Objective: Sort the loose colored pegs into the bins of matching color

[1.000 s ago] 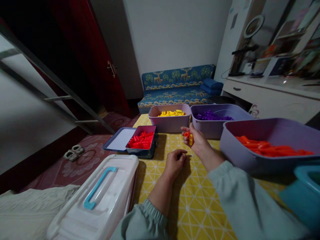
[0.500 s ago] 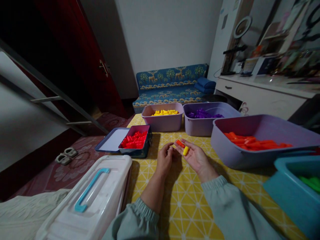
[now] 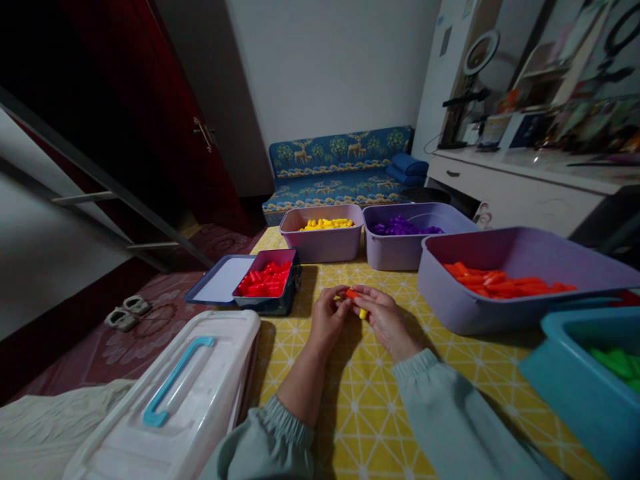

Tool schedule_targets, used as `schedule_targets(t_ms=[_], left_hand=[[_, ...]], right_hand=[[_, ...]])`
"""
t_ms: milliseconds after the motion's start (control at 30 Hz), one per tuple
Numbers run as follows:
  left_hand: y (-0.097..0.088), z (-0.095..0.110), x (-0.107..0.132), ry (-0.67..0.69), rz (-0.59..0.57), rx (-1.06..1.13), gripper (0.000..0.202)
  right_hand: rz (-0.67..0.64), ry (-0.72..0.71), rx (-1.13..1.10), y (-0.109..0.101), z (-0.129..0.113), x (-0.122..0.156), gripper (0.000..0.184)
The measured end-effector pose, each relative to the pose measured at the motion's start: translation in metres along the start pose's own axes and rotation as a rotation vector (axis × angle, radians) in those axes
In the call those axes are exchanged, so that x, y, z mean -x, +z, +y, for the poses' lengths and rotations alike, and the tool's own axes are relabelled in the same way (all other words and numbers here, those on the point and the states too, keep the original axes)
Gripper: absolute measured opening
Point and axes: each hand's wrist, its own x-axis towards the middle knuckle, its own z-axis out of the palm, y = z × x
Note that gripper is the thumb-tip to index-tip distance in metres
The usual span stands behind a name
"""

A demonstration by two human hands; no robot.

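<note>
In dim light I see a blue deer-patterned sofa [image 3: 340, 152] before a pale wall [image 3: 330, 67]. Left of the sofa stands a red door [image 3: 173, 127], farther left a grey ladder [image 3: 110, 183]. Left of it shows patterned maroon floor [image 3: 163, 313]; right of it, a white dresser [image 3: 517, 191].

Mid-frame, the right hand [image 3: 385, 320] covers most of the yellow piece [image 3: 363, 313], one end showing; the orange piece [image 3: 352, 293] is partly hidden by fingers, and whether the left hand [image 3: 327, 321] grips it is too small to tell. The right edge cuts off the teal bin [image 3: 565, 363] and its green pieces [image 3: 620, 363]. At lower left, the bottom edge crops the white box [image 3: 200, 387]. Upper right, dresser clutter [image 3: 595, 127] blurs
</note>
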Motion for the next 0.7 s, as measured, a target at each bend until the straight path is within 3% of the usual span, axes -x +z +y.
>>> schedule_targets(t_ms=[167,333,467,600,700], left_hand=[[0.000,0.007,0.002,-0.072,0.005,0.065,0.022],[-0.001,0.013,0.002,-0.124,0.013,0.114,0.032],[-0.002,0.018,0.001,-0.119,0.014,0.119,0.035],[0.000,0.015,0.001,-0.135,-0.003,0.118,0.038],[0.002,0.009,0.001,-0.164,-0.022,0.112,0.039]], right_hand=[[0.007,-0.010,0.227,-0.001,0.000,0.000,0.028],[-0.045,-0.064,0.473,0.003,0.002,0.003,0.012],[-0.086,-0.100,0.559,0.008,-0.003,0.003,0.022],[-0.043,-0.211,0.507,0.009,-0.039,0.007,0.029],[0.219,-0.553,0.119,0.004,-0.084,0.017,0.031]])
